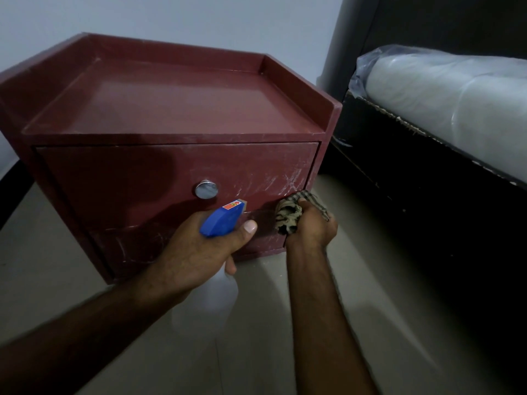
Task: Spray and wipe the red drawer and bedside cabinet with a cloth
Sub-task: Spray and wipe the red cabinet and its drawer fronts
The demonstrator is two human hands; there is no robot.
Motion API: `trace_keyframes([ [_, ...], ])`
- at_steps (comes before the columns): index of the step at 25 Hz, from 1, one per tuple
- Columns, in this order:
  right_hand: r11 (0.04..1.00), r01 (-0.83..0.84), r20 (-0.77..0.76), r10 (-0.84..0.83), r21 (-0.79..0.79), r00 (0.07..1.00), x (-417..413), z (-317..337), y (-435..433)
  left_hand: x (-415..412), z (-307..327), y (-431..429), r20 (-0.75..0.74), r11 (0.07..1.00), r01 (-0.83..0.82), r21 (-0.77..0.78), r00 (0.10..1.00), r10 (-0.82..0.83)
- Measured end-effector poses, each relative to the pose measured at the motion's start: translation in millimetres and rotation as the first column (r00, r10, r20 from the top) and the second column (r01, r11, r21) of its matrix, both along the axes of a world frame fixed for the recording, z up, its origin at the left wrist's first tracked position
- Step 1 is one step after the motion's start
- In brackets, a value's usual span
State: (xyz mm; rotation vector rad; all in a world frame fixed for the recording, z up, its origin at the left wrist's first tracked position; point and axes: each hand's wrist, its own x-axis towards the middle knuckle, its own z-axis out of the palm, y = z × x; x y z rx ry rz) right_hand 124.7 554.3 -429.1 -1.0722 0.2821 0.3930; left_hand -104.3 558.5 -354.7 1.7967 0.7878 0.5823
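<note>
A red bedside cabinet [159, 109] stands on the floor, its top rimmed on three sides. Its red drawer [119, 178] is closed and carries a round silver knob [206, 189]; the left part of the front looks darker and wet, the right part shows white scuffs. My left hand [196, 252] grips a spray bottle [224, 220] with a blue head and a pale translucent body, its nozzle pointing at the drawer below the knob. My right hand [312, 226] holds a bunched checked cloth [289, 215] against the cabinet's lower right front corner.
A dark bed frame [413, 195] with a plastic-wrapped white mattress [456, 92] stands close to the right of the cabinet. A pale wall is behind. Light floor tiles [256, 352] lie under my arms, with a dark skirting at the far left.
</note>
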Motion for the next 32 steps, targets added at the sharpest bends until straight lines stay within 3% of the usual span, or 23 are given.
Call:
trace_keyframes([
  [4, 1.000, 0.017, 0.074, -0.019, 0.022, 0.997, 4, 8, -1, 0, 0, 2, 0.009, 1.000, 0.000, 0.019, 1.000, 0.000],
  [9, 0.997, -0.037, -0.017, 0.036, -0.064, 0.999, -1, 5, -5, 1, 2, 2, -0.002, 0.999, -0.004, 0.041, 1.000, 0.004],
  [17, 0.992, 0.030, 0.095, -0.041, 0.120, 0.995, 3, 35, -2, 2, 0, -1, 0.017, 1.000, 0.007, 0.017, 1.000, -0.008],
  [23, 0.998, -0.032, 0.011, 0.032, -0.046, 0.999, -4, 28, -6, 3, 4, -3, 0.020, 1.000, 0.012, 0.014, 1.000, -0.012],
  [29, 0.990, 0.019, 0.096, -0.033, 0.139, 0.995, 3, 59, 0, 2, 7, -2, 0.040, 1.000, -0.007, 0.026, 0.999, 0.006],
  [32, 0.994, 0.004, 0.082, -0.013, 0.106, 0.997, 1, 51, -6, 3, 10, -5, 0.041, 1.000, -0.002, 0.031, 0.999, 0.001],
])
